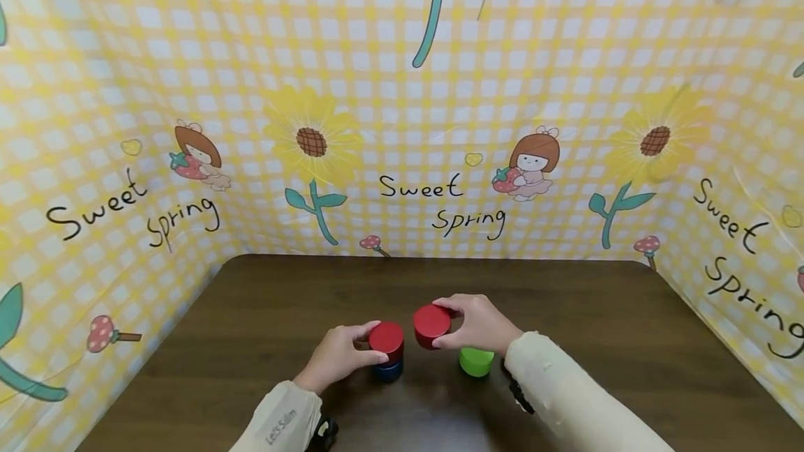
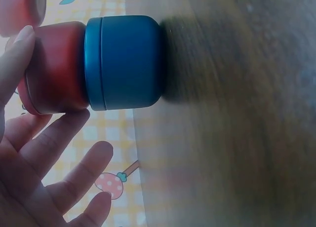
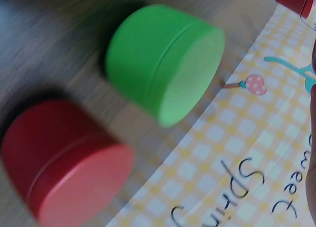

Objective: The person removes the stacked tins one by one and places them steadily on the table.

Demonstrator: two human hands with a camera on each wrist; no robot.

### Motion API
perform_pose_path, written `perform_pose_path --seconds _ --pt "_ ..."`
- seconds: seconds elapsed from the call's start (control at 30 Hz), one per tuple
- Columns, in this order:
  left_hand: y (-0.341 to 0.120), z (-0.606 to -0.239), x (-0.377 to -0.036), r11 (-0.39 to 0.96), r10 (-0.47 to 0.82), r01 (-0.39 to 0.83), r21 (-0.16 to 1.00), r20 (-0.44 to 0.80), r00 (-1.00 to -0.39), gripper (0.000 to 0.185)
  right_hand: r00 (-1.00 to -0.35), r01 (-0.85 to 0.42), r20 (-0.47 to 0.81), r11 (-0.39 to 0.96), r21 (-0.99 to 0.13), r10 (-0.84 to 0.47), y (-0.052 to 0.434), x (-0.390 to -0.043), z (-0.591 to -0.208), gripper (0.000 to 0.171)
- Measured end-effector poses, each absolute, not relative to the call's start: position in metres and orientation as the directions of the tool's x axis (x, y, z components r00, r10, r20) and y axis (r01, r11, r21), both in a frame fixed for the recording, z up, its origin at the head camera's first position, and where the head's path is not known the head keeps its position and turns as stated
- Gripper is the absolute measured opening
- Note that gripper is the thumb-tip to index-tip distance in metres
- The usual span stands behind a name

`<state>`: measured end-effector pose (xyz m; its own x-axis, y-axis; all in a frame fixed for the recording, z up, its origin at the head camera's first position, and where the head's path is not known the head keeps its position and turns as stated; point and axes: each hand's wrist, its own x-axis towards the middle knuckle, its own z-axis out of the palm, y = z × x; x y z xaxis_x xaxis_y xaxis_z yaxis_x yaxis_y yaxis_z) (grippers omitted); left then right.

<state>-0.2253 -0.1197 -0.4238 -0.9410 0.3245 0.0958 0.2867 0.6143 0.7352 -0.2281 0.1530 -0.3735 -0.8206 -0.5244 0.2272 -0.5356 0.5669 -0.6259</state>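
While the left hand (image 1: 336,356) steadies the red-on-blue stack (image 1: 386,351), the right hand (image 1: 480,324) pinches a red tin (image 1: 431,325) by its rim; it looks light, rigid and smooth, best gripped across the sides.

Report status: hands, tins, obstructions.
Left hand steadies red tin stacked on blue tin. Right hand holds second red tin. Green tin beside, clear.

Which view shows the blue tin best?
Left wrist: the blue tin fills the frame in sharp profile, standing on the table with a red tin stacked on it. The head view shows only a blue sliver under the red tin. The right wrist view catches only a blue speck at its top edge.
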Motion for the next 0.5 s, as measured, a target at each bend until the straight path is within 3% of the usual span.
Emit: perform_pose_path --seconds 0.5 --pt "-0.120 -0.426 -0.226 0.594 0.331 0.303 0.745 0.118 -0.936 0.065 -0.887 -0.444 0.186 0.672 -0.593 -0.422 0.208 -0.215 -0.384 0.059"
